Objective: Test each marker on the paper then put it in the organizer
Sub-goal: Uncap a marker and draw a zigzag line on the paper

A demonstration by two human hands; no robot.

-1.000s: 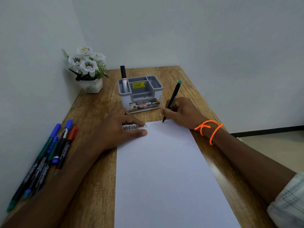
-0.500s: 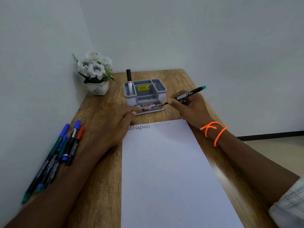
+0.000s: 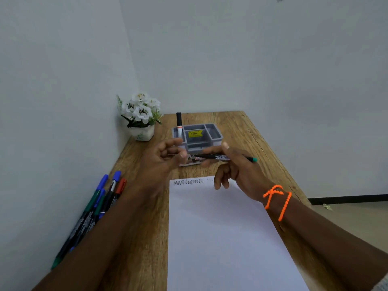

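Now one marker (image 3: 222,157) held, one marker in organizer (image 3: 216,137).

Wooden table (image 3: 144,238), white paper (image 3: 220,238), grey organizer (image 3: 218,137), flower pot (image 3: 142,134), loose markers (image 3: 94,208) at left edge

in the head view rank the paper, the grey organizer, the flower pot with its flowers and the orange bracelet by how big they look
1. paper, by far the largest
2. and 3. grey organizer and flower pot with its flowers: they look about alike, so no ranking
4. orange bracelet, smallest, though it is nearer the camera, which enlarges it
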